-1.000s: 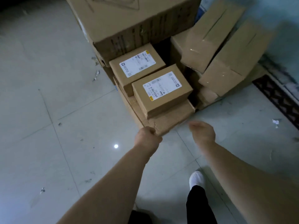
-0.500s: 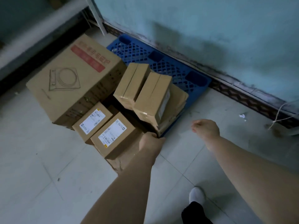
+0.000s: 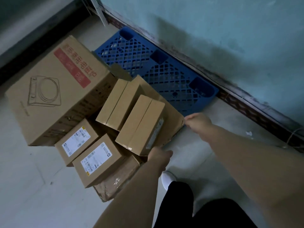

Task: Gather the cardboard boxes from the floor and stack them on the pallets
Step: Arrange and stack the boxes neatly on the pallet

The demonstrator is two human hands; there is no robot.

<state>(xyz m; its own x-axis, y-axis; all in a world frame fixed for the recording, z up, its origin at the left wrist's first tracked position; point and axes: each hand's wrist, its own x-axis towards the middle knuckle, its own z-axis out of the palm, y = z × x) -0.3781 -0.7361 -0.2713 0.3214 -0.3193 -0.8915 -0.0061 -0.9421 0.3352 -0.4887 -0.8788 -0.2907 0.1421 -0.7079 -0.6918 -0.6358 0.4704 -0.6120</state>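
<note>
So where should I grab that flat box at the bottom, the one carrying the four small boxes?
Grip the flat box at its two near corners, coming from its right edge. The right hand is at the far corner, the left hand at the near one. Keep it level: the small boxes on top lie tilted and loose.

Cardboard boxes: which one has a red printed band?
The largest box, far left beside the blue pallet; only it carries a red band and line drawing.

Matt cardboard boxes (image 3: 131, 129), blue plastic pallet (image 3: 172, 76)

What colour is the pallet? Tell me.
Blue, with an open lattice top; head view.
</note>
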